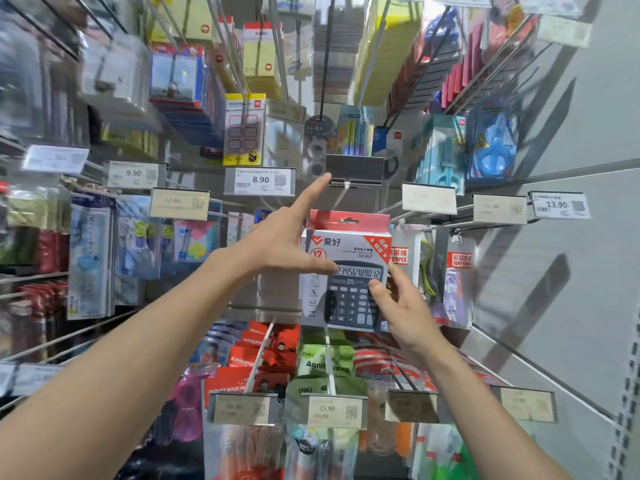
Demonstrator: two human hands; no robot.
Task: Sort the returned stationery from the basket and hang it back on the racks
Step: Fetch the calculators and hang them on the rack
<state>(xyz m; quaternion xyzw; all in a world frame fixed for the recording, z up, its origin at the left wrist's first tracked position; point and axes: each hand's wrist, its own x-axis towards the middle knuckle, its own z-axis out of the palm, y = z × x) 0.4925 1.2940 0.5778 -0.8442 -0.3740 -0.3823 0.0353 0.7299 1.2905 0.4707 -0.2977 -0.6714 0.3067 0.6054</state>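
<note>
Crowded peg racks with hanging packs and price labels fill the background, and the calculator box [346,271] is held up in front of them, in the middle of the view, upright and facing the camera. Its red hang tab [348,221] is placed just under a blank label holder [355,166], at the front end of a peg [341,199]. Whether the peg already passes through the hole of the tab cannot be told, because the tab covers that part. The box is pinched at its lower right by the right hand [398,306], with the thumb on the printed keypad and the other fingers behind the edge. The left hand [277,244] is spread wide: the straight index finger touches the lower left corner of the label holder, and the thumb is laid on the front of the box beside the printed display; its other fingers are hidden. The step in hand is judged to be the hanging of the box on this peg. To do it well, the label holder should be lifted by the index finger so that the peg tip is free, the hole should be lined up with the tip, and the box should be pushed straight back, not tilted. Care is needed with the jump rope packs [401,258] just beside it on the right, which could be knocked.
</note>
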